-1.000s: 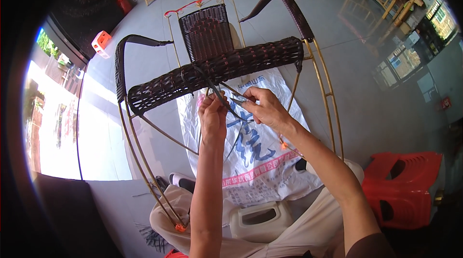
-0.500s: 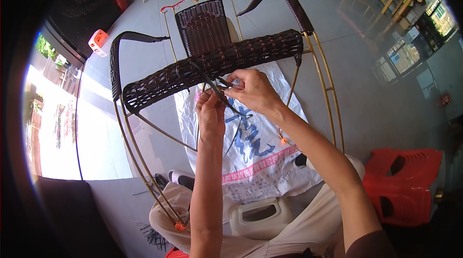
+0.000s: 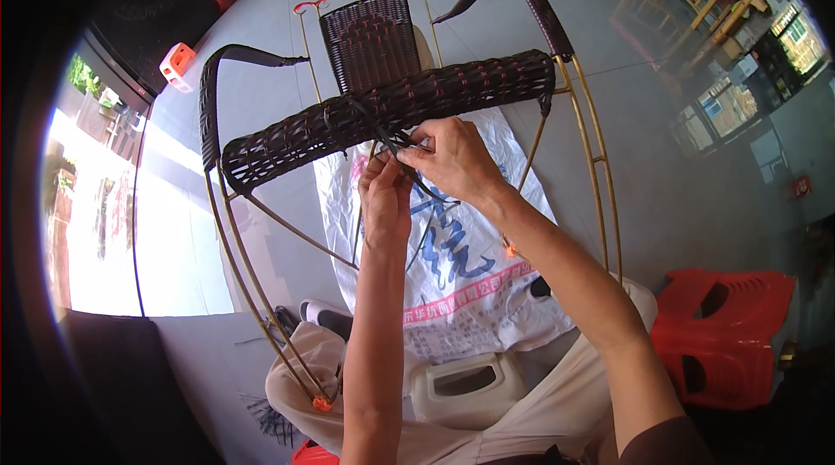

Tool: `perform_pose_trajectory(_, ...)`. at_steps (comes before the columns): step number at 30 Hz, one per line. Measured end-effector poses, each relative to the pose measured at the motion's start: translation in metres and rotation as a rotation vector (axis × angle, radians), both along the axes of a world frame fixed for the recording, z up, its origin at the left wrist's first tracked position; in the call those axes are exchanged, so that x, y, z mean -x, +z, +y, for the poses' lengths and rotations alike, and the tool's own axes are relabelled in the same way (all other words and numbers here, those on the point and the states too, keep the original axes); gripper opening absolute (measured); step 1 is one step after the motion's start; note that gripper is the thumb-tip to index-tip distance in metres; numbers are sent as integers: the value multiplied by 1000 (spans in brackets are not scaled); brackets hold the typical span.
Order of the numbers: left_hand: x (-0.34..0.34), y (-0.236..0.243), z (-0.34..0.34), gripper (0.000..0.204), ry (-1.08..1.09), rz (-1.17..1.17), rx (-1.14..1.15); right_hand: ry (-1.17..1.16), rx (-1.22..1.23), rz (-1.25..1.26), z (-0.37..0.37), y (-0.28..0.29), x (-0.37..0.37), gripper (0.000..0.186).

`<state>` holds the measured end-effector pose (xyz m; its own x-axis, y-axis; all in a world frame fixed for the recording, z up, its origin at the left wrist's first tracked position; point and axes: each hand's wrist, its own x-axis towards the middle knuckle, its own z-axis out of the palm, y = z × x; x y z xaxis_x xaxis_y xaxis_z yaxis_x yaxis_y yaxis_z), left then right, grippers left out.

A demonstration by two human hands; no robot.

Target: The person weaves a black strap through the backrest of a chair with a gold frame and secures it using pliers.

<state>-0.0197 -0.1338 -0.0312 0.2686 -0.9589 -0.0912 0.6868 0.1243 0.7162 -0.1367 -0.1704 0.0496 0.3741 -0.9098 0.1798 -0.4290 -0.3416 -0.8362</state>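
Note:
In front of me stands a chair with a brass-coloured metal frame (image 3: 598, 160) and a dark brown woven seat (image 3: 435, 93). Dark flat weaving strips (image 3: 389, 136) hang from the middle of the seat's near edge. My left hand (image 3: 384, 195) is just below that edge, its fingers pinched on a strip. Close beside it, my right hand (image 3: 457, 160) pinches the strips between thumb and fingers. The two hands nearly touch, and their fingertips partly hide the strips. Behind the seat rises the woven backrest (image 3: 370, 39).
A white printed sack (image 3: 487, 308) lies on the floor under the chair. A pale plastic container (image 3: 465, 391) sits between my legs. To the right is a red plastic stool (image 3: 726, 326); an orange and white stool (image 3: 177, 65) stands far left. Curved armrests (image 3: 209, 108) flank the seat.
My hands have come closer together, the right one moving slightly left and up against the strips. The strip that stretched down past my fingers is now drawn nearer to the seat edge.

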Motion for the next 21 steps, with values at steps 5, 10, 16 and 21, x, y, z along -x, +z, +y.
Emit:
perform_pose_trajectory(5, 2, 1, -2, 9, 24, -4, -13, 3, -31, 127, -7, 5, 0, 28)
perform_pose_trajectory(10, 2, 1, 0, 6, 40, 13, -11, -2, -217, 146, -7, 14, -1, 25)
perform_pose_trajectory(16, 4, 4, 1, 7, 38, 14, -11, -33, -270, 33, -13, 4, -4, 22)
perform_pose_trajectory(21, 1, 3, 0, 7, 29, 32, -7, -50, -239, 7, -8, 6, -8, 23)
